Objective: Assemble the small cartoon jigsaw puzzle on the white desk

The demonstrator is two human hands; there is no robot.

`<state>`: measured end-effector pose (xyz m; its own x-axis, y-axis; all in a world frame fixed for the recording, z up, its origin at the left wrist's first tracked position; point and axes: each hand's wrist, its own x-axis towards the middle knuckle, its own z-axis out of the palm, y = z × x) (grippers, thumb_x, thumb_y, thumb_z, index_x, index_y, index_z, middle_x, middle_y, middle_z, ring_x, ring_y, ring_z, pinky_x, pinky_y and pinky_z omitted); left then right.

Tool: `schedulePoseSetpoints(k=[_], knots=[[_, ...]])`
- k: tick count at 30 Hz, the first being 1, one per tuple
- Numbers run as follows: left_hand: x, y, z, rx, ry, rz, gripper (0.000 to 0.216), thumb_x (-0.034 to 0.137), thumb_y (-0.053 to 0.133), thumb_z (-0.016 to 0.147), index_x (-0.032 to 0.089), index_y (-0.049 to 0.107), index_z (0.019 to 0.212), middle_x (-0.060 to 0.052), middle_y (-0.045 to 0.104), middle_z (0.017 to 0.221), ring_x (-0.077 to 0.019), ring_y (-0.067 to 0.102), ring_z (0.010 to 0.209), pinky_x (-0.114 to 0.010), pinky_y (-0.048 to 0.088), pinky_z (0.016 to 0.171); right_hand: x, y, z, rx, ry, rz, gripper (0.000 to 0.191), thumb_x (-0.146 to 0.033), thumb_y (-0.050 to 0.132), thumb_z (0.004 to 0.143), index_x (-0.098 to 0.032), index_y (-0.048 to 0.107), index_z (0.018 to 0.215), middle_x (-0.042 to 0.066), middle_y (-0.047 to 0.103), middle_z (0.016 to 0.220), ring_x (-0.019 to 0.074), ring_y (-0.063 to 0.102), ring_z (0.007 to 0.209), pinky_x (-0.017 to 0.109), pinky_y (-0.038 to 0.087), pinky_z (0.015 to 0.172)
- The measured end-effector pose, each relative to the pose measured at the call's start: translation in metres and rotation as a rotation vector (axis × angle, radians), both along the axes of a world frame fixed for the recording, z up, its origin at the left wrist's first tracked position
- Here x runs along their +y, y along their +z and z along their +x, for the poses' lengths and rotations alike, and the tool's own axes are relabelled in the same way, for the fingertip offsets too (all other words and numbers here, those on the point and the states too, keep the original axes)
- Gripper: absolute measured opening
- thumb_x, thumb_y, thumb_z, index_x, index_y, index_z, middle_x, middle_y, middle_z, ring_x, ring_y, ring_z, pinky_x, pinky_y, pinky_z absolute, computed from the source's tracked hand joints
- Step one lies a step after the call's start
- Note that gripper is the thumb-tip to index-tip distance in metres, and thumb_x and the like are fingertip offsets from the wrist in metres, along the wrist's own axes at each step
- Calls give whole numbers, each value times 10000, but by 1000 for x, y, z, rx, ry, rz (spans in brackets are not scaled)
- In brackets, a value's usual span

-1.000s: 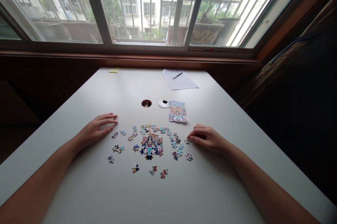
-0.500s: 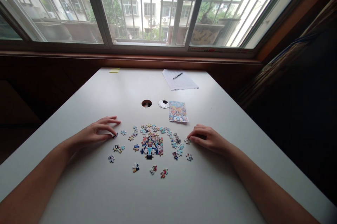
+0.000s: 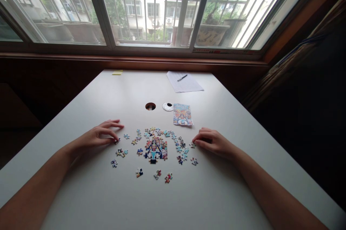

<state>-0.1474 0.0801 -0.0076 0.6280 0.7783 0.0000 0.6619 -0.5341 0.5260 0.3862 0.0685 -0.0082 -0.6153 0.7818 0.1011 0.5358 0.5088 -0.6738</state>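
My left hand (image 3: pixel 104 133) rests at the left of the loose pieces, its other fingers spread. Its thumb and index fingertip meet on a small dark puzzle piece (image 3: pixel 117 141) at the table surface. On the other side, my right hand (image 3: pixel 212 140) has its fingers curled, with thumb and index pinched at a puzzle piece (image 3: pixel 192 145) that they partly cover. Between the hands lies a partly joined jigsaw puzzle (image 3: pixel 156 149) with a colourful, crowded picture and a blue figure. Several loose pieces (image 3: pixel 178 143) form an arc around it.
Nearer me lie separate pieces (image 3: pixel 168 177). Beyond the puzzle are a picture card (image 3: pixel 183 115), a round cable hole (image 3: pixel 150 106) and its white cover (image 3: pixel 168 107). Farther back are paper sheets (image 3: pixel 183 85), a pen (image 3: pixel 182 77) and yellow sticky notes (image 3: pixel 117 72) before the window.
The dark piece at my left fingertips has shifted slightly toward me and turned a little. My right hand and the other pieces look unchanged.
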Motion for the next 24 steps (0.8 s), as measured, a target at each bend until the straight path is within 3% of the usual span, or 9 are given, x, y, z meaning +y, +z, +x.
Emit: schedulePoseSetpoints(k=[10, 24], knots=[[0, 0, 1, -40, 22, -12, 269, 428, 624, 941, 340, 752, 1160, -26, 580, 1469, -308, 390, 1475, -561, 389, 1185, 0, 1, -1, 3, 0, -2, 285, -452, 598, 978, -237, 785, 986, 88, 720, 915, 218, 641, 872, 349, 513, 795], [0, -2, 3, -17, 37, 6, 281, 479, 601, 956, 347, 749, 1155, -15, 589, 1456, -289, 390, 1469, -546, 387, 1185, 1, -1, 0, 2, 4, 2, 241, -406, 602, 982, -244, 780, 992, 73, 720, 916, 208, 644, 873, 337, 505, 796]])
